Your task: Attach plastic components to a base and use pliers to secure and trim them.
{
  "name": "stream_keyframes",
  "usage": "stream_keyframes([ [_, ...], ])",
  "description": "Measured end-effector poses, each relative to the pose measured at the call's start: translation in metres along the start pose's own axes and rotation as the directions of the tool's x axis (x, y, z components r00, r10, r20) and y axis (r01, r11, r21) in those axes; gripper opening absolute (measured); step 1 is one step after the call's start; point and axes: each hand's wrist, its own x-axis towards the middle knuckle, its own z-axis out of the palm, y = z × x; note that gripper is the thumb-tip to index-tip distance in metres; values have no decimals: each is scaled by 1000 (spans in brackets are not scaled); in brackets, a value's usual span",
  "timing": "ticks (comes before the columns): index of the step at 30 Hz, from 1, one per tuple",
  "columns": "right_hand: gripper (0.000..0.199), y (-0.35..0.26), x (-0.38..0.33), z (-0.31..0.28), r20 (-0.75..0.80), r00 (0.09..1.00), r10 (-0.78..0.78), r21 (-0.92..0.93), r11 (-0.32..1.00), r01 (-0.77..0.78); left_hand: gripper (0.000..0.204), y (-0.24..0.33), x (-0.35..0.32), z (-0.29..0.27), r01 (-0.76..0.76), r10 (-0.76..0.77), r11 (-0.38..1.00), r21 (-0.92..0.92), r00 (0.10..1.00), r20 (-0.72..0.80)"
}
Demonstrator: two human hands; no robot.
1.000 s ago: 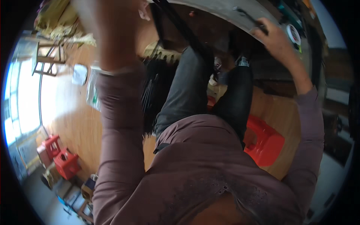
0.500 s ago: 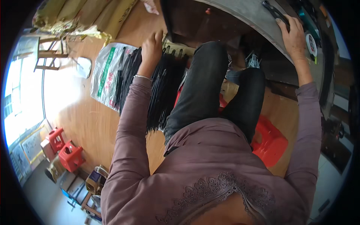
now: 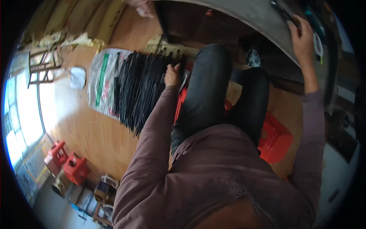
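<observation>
Left hand (image 3: pixel 172 75), 1: arm stretched forward, fingers bent at the right edge of the black strips (image 3: pixel 139 89), piled partly over 1 white bag (image 3: pixel 95 82); grip cannot be told. Right hand (image 3: pixel 304 40), 1: arm extended forward, closed around 1 black tool (image 3: pixel 281 12) at the grey tabletop (image 3: pixel 249 13).

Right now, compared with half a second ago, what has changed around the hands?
The left hand has moved rightward and closer to the body, to the right side of the black strands; whether it grips any is unclear. The right hand still holds the dark tool at the grey tabletop.
</observation>
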Motion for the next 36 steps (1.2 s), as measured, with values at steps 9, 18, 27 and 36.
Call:
stream_keyframes([
  [9, 40, -11, 3, -2, 120, 976, 179, -15, 984, -179, 44, 9, -21, 14, 57, -57, 998, 22, 998, -25],
  [18, 38, -4, 1, -5, 81, 988, 130, -126, 985, -119, 69, 10, -36, 6, 357, -374, 922, 149, 921, 111],
  [27, 39, -106, 48, 3, 91, 839, -536, 151, 840, 521, 49, -99, -74, 11, 548, -562, 826, 131, 818, 125],
  [36, 57, -150, 70, 14, 331, 717, -614, 154, 785, 600, 36, -167, -77, -1, 552, -601, 797, 245, 767, 225],
])
